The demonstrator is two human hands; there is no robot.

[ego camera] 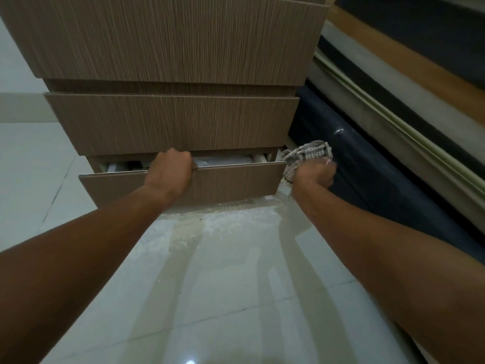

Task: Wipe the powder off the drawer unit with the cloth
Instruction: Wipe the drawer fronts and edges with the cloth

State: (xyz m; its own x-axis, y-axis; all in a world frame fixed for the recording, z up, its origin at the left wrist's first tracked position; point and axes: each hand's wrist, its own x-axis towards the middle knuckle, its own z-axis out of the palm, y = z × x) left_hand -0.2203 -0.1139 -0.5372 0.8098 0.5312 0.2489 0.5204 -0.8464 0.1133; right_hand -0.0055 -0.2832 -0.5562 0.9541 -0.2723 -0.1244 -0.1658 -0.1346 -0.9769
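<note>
A brown wood-grain drawer unit point(173, 122) rises in front of me. Its bottom drawer point(231, 182) stands pulled out a little, with pale contents dimly visible inside. My left hand point(169, 172) curls over the top edge of that drawer's front. My right hand point(313, 174) is closed around a bunched checked cloth point(308, 152) at the drawer's right end, beside the unit's lower right corner. Whitish powder point(223, 208) lies on the floor along the base of the unit.
Glossy pale floor tiles point(236, 285) spread below and to the left of the unit. A dark blue padded bed base point(367, 174) with a pale mattress edge point(393, 101) runs close along the unit's right side.
</note>
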